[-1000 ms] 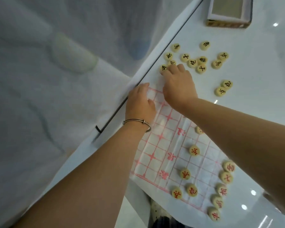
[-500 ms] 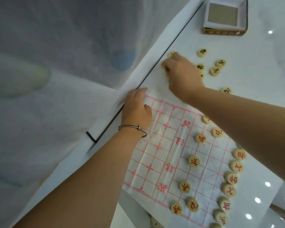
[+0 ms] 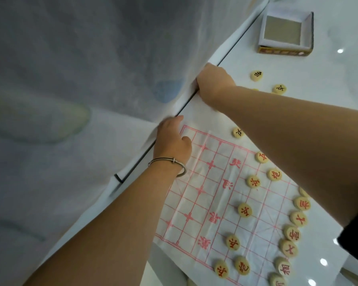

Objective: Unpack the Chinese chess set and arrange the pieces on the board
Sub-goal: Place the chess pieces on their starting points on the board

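The paper chess board (image 3: 215, 193) with a red grid lies on the white table. Several red-lettered pieces stand on it, such as one near the river (image 3: 245, 209) and a column along the right side (image 3: 298, 218). Black-lettered pieces lie loose beyond the board (image 3: 256, 75) (image 3: 279, 89), and one sits at the board's far edge (image 3: 238, 132). My left hand (image 3: 172, 139) rests flat on the board's far left corner. My right hand (image 3: 213, 83) is at the table's left edge past the board, its fingers curled out of sight.
The chess set's cardboard box (image 3: 285, 32) sits at the far side of the table (image 3: 329, 83). A white curtain (image 3: 91, 79) hangs along the table's left edge. A dark strip runs along that edge.
My right hand has left the cluster of black pieces and moved left to the table edge. My left hand stays on the board corner. The view has shifted toward the board.
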